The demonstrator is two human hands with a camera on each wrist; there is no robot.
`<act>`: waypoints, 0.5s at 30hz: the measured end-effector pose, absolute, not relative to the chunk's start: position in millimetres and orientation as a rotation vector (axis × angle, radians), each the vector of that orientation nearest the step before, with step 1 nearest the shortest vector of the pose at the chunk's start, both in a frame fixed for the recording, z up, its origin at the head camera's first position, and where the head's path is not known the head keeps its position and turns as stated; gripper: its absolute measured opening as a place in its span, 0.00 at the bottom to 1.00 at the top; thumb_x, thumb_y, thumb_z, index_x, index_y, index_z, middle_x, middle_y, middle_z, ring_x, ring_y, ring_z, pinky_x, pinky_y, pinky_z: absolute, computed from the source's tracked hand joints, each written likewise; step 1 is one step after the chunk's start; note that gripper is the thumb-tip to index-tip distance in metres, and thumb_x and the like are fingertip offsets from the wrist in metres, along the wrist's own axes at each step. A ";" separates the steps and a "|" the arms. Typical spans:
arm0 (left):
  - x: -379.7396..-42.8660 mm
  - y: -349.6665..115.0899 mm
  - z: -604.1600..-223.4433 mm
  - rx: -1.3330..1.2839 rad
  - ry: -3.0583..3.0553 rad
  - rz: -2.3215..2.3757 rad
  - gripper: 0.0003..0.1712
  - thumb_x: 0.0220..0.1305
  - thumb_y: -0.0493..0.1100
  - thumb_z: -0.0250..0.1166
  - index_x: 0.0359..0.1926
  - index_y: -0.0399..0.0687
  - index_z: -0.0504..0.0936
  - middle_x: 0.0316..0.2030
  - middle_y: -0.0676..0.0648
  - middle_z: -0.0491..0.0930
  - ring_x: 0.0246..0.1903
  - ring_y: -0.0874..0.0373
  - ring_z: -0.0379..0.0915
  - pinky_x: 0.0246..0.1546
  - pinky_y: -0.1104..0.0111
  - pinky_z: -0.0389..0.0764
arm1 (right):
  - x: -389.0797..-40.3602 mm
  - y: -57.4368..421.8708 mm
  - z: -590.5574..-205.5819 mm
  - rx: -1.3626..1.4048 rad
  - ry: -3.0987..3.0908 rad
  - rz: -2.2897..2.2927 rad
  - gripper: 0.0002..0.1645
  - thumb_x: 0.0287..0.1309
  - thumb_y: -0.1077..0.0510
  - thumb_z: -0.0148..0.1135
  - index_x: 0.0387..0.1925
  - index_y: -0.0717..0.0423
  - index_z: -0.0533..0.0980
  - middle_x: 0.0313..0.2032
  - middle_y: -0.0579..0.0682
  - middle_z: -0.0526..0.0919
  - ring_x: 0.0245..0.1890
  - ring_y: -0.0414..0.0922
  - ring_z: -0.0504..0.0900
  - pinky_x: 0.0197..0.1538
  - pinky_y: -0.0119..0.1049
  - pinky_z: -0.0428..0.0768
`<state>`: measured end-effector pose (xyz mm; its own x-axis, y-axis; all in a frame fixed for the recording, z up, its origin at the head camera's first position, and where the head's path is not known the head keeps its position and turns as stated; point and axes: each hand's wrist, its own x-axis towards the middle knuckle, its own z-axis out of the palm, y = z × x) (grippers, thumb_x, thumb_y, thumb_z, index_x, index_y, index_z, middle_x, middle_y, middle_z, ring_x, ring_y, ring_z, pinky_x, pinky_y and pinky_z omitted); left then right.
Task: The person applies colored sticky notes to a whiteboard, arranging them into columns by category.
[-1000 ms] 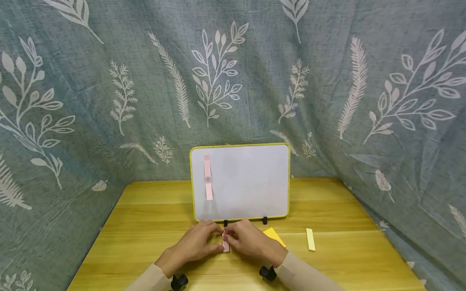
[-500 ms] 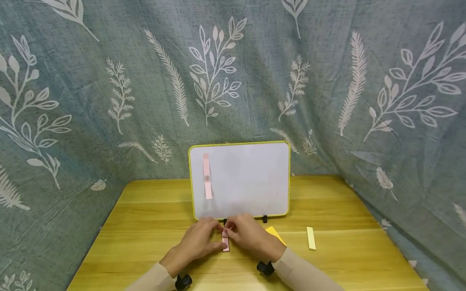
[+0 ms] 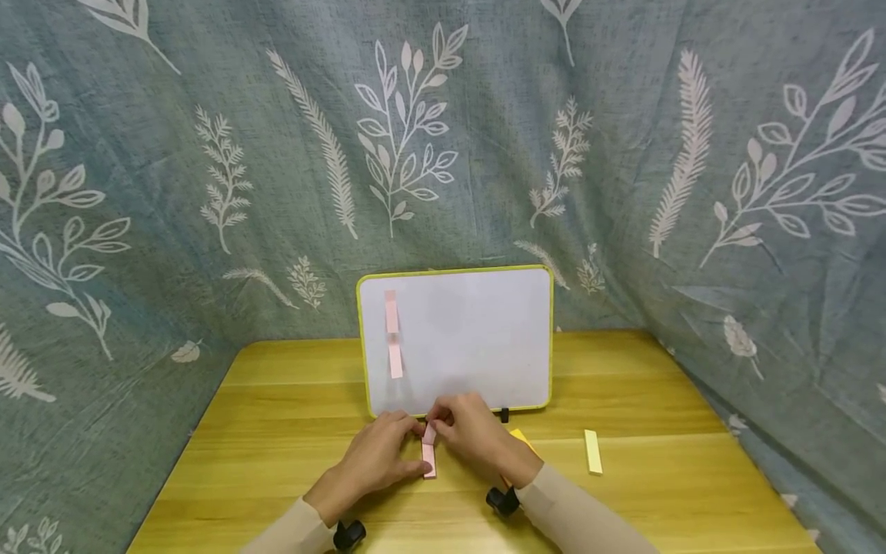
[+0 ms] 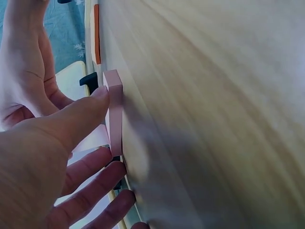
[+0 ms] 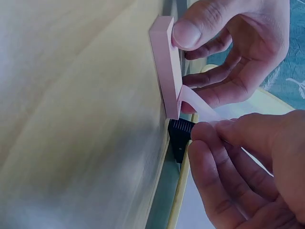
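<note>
Two bare hands at work here, meeting near the middle of the brown wooden worktop, just in front of the whiteboard's lower edge; between them lies the narrow pink paper pad, one end towards the worktop's near edge, the other towards a black foot under the board. Look at the left hand: thumb pressing the pad's upper face towards its near end, fingertips touching down about the far end, the hand spread rather than clenched; and the right hand has a real pinch on it, thumb and finger grasping a thin pink paper strip; the strip's other end meets the pad near its far end, and the paper bends up clear of the top face!

Behind them the rectangular whiteboard with a yellow-green rim stands on the worktop, leaning slightly; down its left side hang two pale pink paper strips, one above the other; by the right forearm, a yellow-orange paper pad peeks out, mostly hidden; farther towards the worktop's right edge, well apart from both hands, lies a narrow pale yellow pad.
</note>
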<state>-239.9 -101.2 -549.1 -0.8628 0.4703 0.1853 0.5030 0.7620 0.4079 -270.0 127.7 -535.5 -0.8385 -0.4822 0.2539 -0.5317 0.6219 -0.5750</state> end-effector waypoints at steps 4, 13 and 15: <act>-240.2 -100.9 -546.5 -0.794 -2.888 -0.687 0.28 0.59 0.59 0.92 0.53 0.53 0.92 0.49 0.52 0.90 0.51 0.54 0.83 0.50 0.50 0.88 | -273.1 128.2 -533.5 0.859 -2.731 1.002 0.07 0.74 0.69 0.74 0.41 0.56 0.93 0.37 0.49 0.97 0.37 0.38 0.93 0.42 0.29 0.89; -235.8 -99.9 -547.7 -0.782 -2.898 -0.666 0.29 0.60 0.60 0.92 0.54 0.54 0.92 0.50 0.52 0.89 0.53 0.52 0.84 0.51 0.49 0.89 | -277.6 128.8 -536.7 0.872 -2.705 0.991 0.07 0.73 0.70 0.75 0.40 0.57 0.93 0.37 0.50 0.98 0.36 0.39 0.93 0.41 0.29 0.89; -234.8 -99.5 -547.6 -0.776 -2.901 -0.672 0.29 0.59 0.60 0.92 0.54 0.54 0.92 0.51 0.52 0.90 0.53 0.51 0.84 0.51 0.49 0.89 | -278.0 128.7 -537.2 0.872 -2.702 0.977 0.08 0.72 0.70 0.75 0.39 0.57 0.93 0.36 0.50 0.97 0.36 0.39 0.93 0.41 0.29 0.89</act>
